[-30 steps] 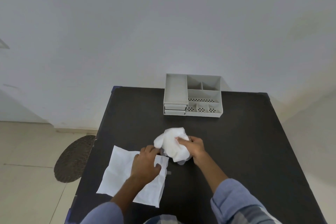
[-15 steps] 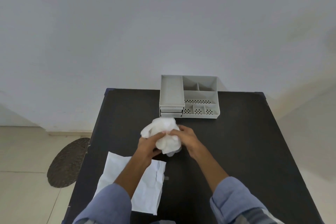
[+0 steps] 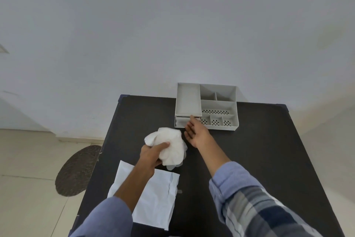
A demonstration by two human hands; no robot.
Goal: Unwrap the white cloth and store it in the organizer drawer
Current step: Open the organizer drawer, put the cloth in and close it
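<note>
A crumpled white cloth is bunched in my left hand, held just above the black table near its middle. My right hand is free of the cloth, fingers apart, and reaches toward the front of the grey organizer at the table's far edge. Its fingertips are at the small drawers under the organizer's left tray. The drawers look closed. A flat white wrapping sheet lies on the table under my left forearm.
The organizer stands against the white wall, with open compartments and perforated bins on its right side. A dark round woven mat lies on the tiled floor left of the table. The table's left edge is close to my left arm.
My right hand has let go of the cloth and moved forward to the organizer's drawer front. The left hand now holds the cloth alone.
</note>
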